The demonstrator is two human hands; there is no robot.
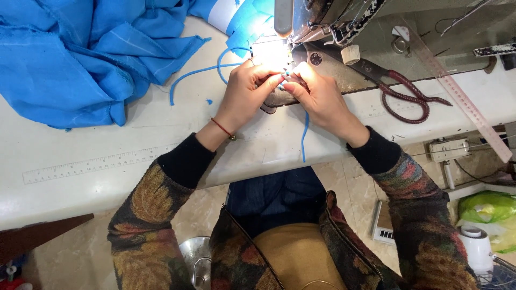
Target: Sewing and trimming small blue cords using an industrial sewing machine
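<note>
- Upper left of the frame, I see a heap of blue fabric (80, 48) on the white table (150, 129).
- At upper centre, my left hand (244, 94) pinches the thin blue cord (305, 134), fingers curled tight.
- Touching it, my right hand (317, 94) grips the same cord, which trails down to the table edge.
- Upper right, scissors (403, 94) lie beside the sewing machine (333, 21).
</note>
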